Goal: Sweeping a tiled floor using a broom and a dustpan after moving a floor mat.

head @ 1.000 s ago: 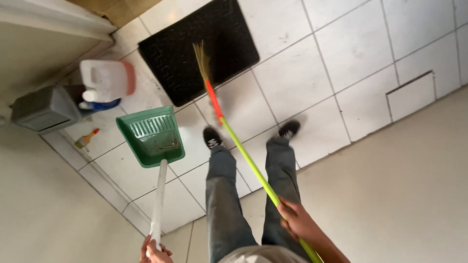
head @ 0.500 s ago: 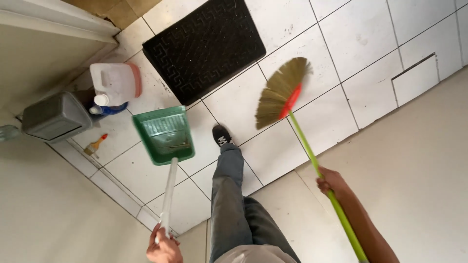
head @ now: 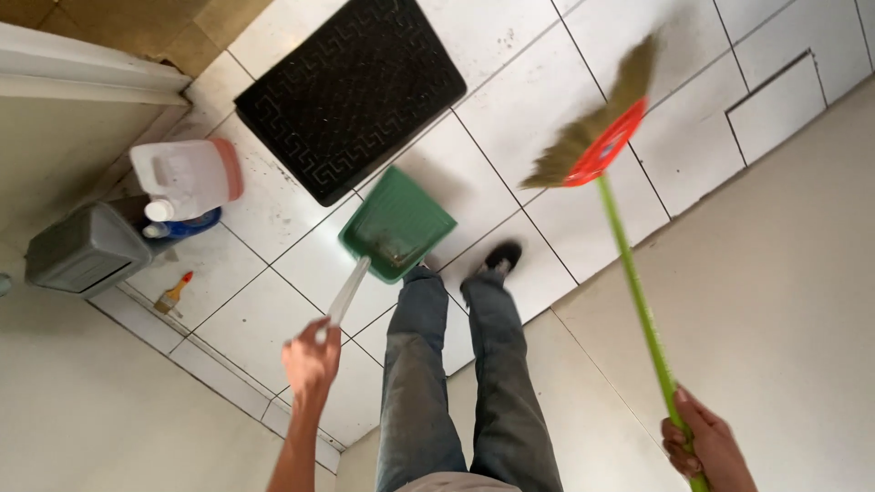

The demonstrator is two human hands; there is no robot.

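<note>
The left hand [head: 312, 360] is closed round the pale handle of a green dustpan [head: 397, 224], whose pan hangs over the white tiles just ahead of the shoes. The right hand [head: 702, 442] is wrapped on a broom [head: 602, 137]: lime-green stick, red collar, straw bristles blurred. Bare tile lies between the black mat [head: 351, 91] and wall.
</note>
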